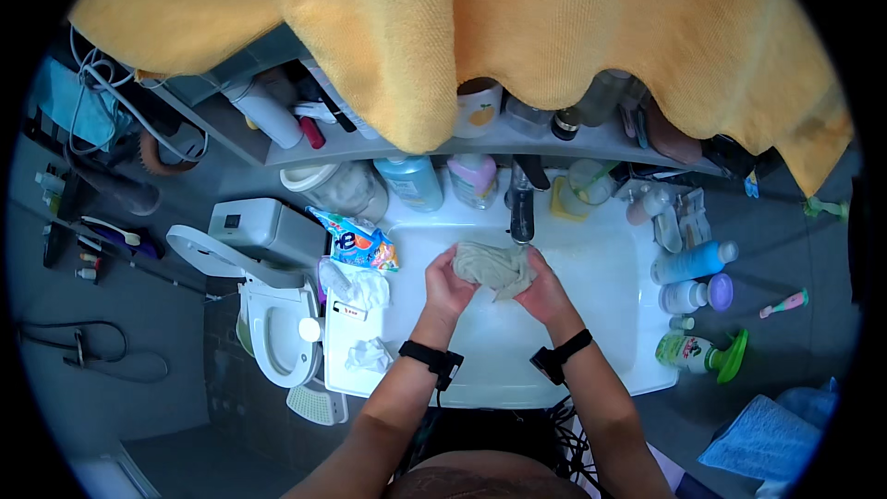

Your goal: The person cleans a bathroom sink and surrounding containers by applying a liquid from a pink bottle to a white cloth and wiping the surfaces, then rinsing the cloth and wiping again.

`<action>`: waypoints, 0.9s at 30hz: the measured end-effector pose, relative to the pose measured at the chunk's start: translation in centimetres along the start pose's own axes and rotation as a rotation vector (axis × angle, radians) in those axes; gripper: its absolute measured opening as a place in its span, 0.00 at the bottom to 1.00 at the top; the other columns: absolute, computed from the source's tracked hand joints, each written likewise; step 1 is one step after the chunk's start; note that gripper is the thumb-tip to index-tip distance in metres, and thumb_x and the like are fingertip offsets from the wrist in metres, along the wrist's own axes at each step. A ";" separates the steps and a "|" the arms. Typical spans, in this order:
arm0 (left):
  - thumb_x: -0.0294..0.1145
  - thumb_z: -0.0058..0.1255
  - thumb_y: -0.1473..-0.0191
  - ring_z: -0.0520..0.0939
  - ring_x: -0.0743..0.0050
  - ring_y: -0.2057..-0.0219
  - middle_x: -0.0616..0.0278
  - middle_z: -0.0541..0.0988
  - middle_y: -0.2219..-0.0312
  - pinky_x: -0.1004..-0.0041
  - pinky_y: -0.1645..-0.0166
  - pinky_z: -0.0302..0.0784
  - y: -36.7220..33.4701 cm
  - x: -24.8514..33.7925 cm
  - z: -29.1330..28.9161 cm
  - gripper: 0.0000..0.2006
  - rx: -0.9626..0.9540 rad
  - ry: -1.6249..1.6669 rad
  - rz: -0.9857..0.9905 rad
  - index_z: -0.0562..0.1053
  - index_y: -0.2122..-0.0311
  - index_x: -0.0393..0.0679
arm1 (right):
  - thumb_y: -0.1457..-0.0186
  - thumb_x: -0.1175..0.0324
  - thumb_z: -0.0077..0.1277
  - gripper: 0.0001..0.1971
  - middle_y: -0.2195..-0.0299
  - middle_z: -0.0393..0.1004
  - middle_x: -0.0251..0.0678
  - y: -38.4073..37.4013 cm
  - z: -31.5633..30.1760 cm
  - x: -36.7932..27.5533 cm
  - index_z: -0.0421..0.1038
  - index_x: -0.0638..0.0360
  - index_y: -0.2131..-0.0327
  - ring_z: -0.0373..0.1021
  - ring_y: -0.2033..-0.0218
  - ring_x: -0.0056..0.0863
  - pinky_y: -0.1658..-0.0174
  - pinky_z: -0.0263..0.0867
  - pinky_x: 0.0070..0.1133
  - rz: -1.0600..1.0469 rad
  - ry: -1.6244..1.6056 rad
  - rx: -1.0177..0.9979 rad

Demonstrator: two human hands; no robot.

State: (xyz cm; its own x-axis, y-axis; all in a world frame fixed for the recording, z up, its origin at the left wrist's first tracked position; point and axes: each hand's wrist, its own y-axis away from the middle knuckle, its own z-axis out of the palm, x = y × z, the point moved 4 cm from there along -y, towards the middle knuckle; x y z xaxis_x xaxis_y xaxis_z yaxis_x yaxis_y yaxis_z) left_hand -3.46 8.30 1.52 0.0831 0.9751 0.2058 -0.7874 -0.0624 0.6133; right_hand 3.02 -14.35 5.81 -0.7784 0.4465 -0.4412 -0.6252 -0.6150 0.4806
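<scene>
A crumpled pale grey-green cloth is held between my two hands over the white sink. My left hand grips its left side, and my right hand has the right side, fingers partly hidden by the fabric. Just behind the bundle stands the dark faucet, its spout end close to the cloth. I cannot make out whether water is running. Dark straps with small boxes sit on both wrists.
Left of the basin lie a blue detergent bag and white cloths. Bottles line the right rim, including a green-topped pump bottle. A yellow towel hangs over the shelf. The toilet stands at left.
</scene>
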 end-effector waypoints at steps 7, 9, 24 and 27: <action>0.50 0.58 0.06 0.97 0.45 0.51 0.52 0.97 0.49 0.47 0.45 0.96 -3.2 -7.3 -4.2 0.20 -0.242 0.030 -0.200 0.83 0.26 0.50 | 0.18 0.62 0.71 0.11 0.44 0.89 0.56 0.1 7.7 3.9 0.88 0.60 0.48 0.86 0.39 0.64 0.32 0.82 0.49 -0.732 1.560 0.008; 0.44 0.55 0.06 0.97 0.51 0.49 0.57 0.95 0.45 0.49 0.45 0.96 -3.1 -10.5 -3.5 0.18 -0.064 -0.190 -0.224 0.82 0.25 0.49 | 0.16 0.58 0.66 0.13 0.46 0.90 0.57 -3.7 3.3 1.5 0.90 0.58 0.51 0.88 0.43 0.67 0.37 0.85 0.53 -0.679 1.648 0.274; 0.47 0.56 0.04 0.95 0.47 0.33 0.50 0.91 0.30 0.41 0.28 0.97 -9.0 -9.6 -8.8 0.21 0.057 -0.380 -0.119 0.81 0.22 0.45 | 0.08 0.53 0.55 0.22 0.49 0.90 0.58 -13.8 -10.3 4.2 0.92 0.58 0.51 0.89 0.47 0.68 0.37 0.85 0.57 -0.395 1.744 0.590; 0.50 0.55 0.03 0.95 0.46 0.33 0.47 0.91 0.30 0.41 0.27 0.97 -9.6 -9.9 -10.2 0.24 0.018 -0.290 -0.115 0.81 0.23 0.41 | 0.10 0.53 0.56 0.21 0.49 0.91 0.58 -13.6 -11.5 4.8 0.91 0.59 0.52 0.88 0.46 0.68 0.36 0.84 0.57 -0.447 1.726 0.514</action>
State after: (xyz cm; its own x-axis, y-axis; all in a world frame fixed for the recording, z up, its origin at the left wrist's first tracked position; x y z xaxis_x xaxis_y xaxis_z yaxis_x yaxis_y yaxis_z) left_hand -3.00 1.38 -14.19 0.3439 0.8746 0.3419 -0.7521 0.0385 0.6579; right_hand 8.47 -11.29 -11.56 0.1356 -0.7780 -0.6134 -0.9531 -0.2716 0.1338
